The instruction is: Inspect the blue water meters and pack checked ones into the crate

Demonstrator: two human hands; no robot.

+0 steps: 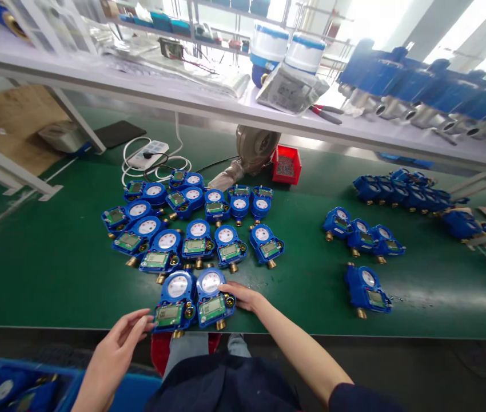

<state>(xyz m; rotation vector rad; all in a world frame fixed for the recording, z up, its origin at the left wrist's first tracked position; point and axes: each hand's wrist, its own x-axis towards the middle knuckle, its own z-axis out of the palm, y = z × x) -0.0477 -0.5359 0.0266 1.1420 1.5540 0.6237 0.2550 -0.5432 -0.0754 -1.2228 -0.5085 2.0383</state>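
Since the red bin (286, 179) is easy to spot on the green table (303, 297), I'll place everything from that. Well in front of it and off to its left, two blue meters (175, 303) sit side by side, white dials (210, 281) up, circuit boards (168, 313) exposed. Left hand (115, 346) is at the near corner of the left meter (175, 303), fingers loose and half curled, not wrapped around anything; can't tell if the tips actually touch. Right hand (243, 296) is up against the outer side of the right meter (212, 300), one fingertip by its dial; can't tell if that's a real grip or it's just resting. More of the same, the bunched meters (197, 237), are left of the bin and nearer than it. Over to the bin's right there's a trio of meters (361, 233) plus one lone meter (367, 289) closer in. Power strip (152, 153) is well left of the bin, and pliers (326, 113) lie on the shelf (208, 107), up and right of it.
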